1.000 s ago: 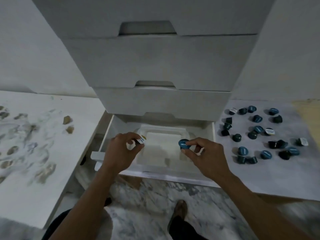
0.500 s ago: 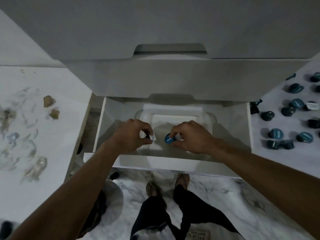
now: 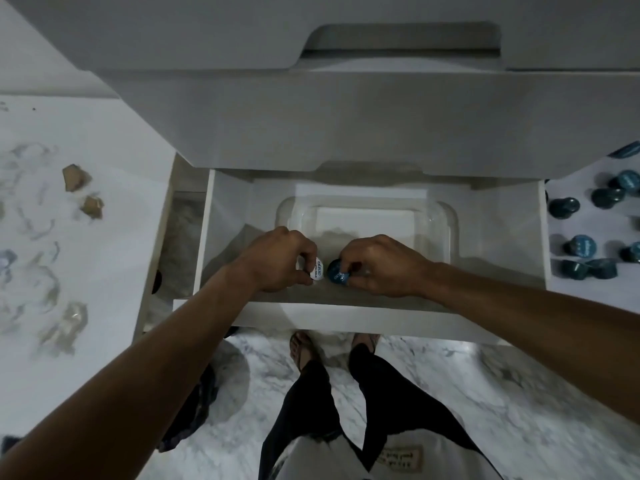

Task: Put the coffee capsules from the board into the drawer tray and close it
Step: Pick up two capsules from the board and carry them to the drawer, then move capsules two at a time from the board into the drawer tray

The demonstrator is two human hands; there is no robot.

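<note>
The bottom white drawer (image 3: 360, 320) stands pulled out, with a clear plastic tray (image 3: 367, 220) inside it. My left hand (image 3: 277, 261) pinches a white-lidded coffee capsule (image 3: 318, 269) over the tray's near edge. My right hand (image 3: 381, 266) pinches a blue-lidded capsule (image 3: 336, 272) right beside it; the two capsules almost touch. Several more blue and dark capsules (image 3: 581, 245) lie on the white board (image 3: 595, 299) at the right edge. The tray's visible floor holds nothing.
Closed white drawers (image 3: 381, 116) overhang the open one from above. A white sheet (image 3: 86, 254) with grey smears and brown scraps (image 3: 74, 176) lies at the left. My legs and sandalled feet (image 3: 304, 348) stand on the marble floor in front of the drawer.
My head has leaned forward and down over the drawer. Both hands have sunk lower toward the tray's near edge and come closer together, each still pinching its capsule.
</note>
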